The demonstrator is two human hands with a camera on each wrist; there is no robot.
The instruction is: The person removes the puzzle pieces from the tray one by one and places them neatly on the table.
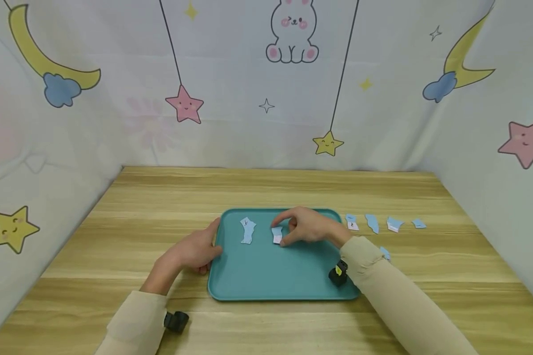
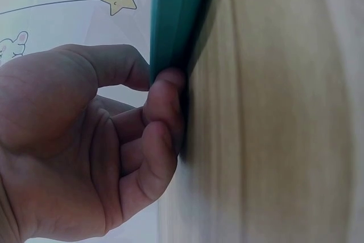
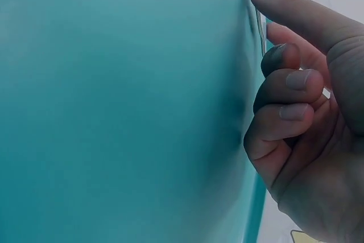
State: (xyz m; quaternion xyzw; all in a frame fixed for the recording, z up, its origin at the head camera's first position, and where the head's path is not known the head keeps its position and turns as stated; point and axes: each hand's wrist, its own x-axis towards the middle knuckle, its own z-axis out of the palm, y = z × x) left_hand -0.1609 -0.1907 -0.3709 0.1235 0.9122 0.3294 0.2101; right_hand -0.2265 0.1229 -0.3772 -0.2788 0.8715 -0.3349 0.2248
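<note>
A teal tray (image 1: 257, 276) lies on the wooden table. My left hand (image 1: 195, 251) grips its left edge, and the left wrist view shows the thumb at the rim (image 2: 170, 21) with curled fingers at the underside. Over the tray, my right hand (image 1: 308, 226) pinches a small torn paper piece (image 1: 277, 235), light blue with a pale pink-white lower end, between thumb and index finger. From the right wrist, this paper (image 3: 260, 24) appears as a thin edge; the other fingers are curled. Left of it on the tray rests a longer light-blue paper piece (image 1: 247, 230) with a small dark mark.
Right of the tray, several loose paper pieces lie in a row, among them a blue-white one (image 1: 352, 222) and a small one (image 1: 419, 223). Another piece (image 1: 385, 253) is partly hidden by the right sleeve. A patterned white curtain (image 1: 240, 138) encloses the table's back and sides.
</note>
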